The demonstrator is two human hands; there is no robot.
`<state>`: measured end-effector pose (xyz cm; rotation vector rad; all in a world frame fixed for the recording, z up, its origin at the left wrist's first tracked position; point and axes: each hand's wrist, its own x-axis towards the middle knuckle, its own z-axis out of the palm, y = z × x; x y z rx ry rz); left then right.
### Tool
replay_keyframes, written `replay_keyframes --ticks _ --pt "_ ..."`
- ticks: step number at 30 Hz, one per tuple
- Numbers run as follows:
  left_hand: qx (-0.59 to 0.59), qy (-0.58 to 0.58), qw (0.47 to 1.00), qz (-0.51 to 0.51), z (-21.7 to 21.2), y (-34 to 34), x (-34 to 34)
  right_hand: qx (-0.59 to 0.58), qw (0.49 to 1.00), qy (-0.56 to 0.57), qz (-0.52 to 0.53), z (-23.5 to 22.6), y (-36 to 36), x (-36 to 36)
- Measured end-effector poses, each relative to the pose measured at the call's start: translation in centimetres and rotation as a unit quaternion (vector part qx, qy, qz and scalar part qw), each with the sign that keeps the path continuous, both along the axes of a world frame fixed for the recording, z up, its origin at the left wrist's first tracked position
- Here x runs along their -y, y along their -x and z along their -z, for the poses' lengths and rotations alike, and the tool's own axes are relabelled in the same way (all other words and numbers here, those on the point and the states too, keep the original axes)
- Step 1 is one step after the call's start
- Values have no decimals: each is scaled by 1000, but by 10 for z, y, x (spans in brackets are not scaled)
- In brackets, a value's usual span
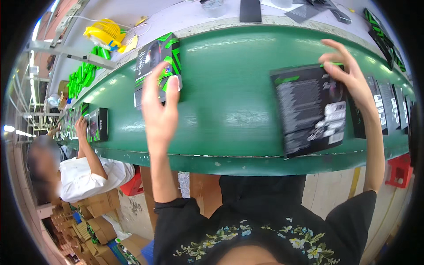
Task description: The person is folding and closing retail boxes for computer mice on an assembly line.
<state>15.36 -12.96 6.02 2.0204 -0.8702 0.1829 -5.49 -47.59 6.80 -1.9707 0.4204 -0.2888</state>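
Note:
My left hand (pixel 160 104) reaches out over the green conveyor belt (pixel 229 101), its fingers spread around the near edge of a black and green box (pixel 155 57) that lies flat on the belt. My right hand (pixel 349 73) holds the top edge of a second black box (pixel 309 108), tilted with its printed back toward me, above the belt's near rim. Whether the left fingers grip the first box or only touch it is unclear.
More black and green boxes (pixel 388 106) stand in a row along the belt at the right. A co-worker in a white shirt (pixel 84 174) handles boxes (pixel 98 124) at the left. A yellow fan (pixel 106 34) sits behind the belt. Cardboard cartons (pixel 95 221) pile up below left; a red stool (pixel 399 170) stands at right.

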Motion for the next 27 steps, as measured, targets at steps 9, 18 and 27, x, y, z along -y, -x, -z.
replay_keyframes --ticks 9,18,27 --pt "-46 -80 978 -186 92 -161 -145 145 929 251 -230 25 -108 -85" --pt "-139 -91 977 -135 51 -76 -125 176 946 126 -240 83 -231 -171" --pt "-176 -105 978 -24 28 26 -120 86 948 104 -289 39 -116 -138"
